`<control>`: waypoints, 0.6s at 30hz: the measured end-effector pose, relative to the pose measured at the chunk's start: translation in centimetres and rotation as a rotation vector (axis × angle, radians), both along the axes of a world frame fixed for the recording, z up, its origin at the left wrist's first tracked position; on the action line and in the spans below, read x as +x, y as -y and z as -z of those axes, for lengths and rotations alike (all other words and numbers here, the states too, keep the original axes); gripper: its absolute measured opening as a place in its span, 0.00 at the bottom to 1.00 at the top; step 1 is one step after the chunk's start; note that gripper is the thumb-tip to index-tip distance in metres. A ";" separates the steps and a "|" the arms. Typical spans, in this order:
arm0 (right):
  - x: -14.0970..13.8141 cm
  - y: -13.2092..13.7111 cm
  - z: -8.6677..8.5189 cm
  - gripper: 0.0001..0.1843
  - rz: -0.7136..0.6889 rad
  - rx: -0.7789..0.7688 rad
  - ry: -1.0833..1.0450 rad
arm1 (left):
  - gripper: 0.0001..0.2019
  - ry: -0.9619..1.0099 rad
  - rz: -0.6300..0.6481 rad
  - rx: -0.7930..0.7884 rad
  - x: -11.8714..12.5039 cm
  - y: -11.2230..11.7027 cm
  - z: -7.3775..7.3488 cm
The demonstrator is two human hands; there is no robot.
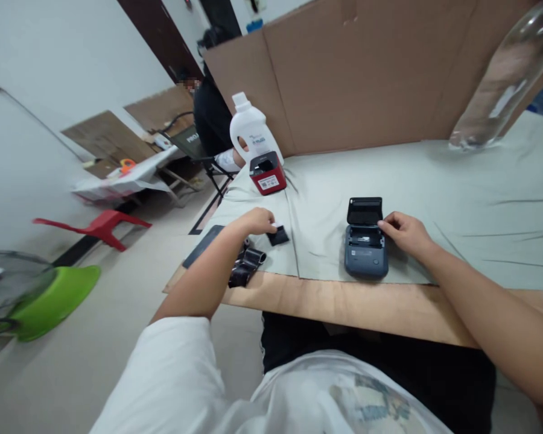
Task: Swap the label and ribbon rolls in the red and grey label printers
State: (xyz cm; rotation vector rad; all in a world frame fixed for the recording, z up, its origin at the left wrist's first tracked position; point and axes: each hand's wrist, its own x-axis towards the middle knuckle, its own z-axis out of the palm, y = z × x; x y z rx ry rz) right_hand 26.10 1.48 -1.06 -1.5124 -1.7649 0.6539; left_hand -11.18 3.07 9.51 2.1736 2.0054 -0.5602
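My left hand (259, 222) is closed, its fingertips at the near edge of a small flat black piece (279, 236) on the cloth. Below that wrist lies a curled glossy black strip (248, 265), partly hidden by my forearm. A dark flat slab (203, 246) sticks out on the forearm's other side. To the right, a dark blue-grey portable label printer (366, 266) rests on the table with its black lid (365, 210) raised. My right hand (403, 231) pinches the printer's right side near the lid hinge; its lower fingers are curled.
A red and black box-shaped device (268, 175) stands before a white jug (256, 129). Upright cardboard (366, 78) borders the table's back, with a clear plastic bottle (493, 102) at right. A seated person (210, 111), a red stool (104, 226) and a green chair (57, 301) are leftward.
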 end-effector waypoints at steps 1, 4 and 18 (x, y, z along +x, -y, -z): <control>0.0 0.0 0.0 0.16 -0.002 0.003 0.002 | 0.19 -0.047 -0.043 -0.003 -1.6 -0.2 0.2; 0.0 -0.1 0.1 0.17 -0.005 0.015 0.005 | 0.19 -0.123 -0.113 0.008 -4.9 -0.1 0.6; 0.0 -0.1 0.1 0.16 -0.014 0.003 0.013 | 0.19 -0.021 0.283 -0.141 -1.4 5.9 0.8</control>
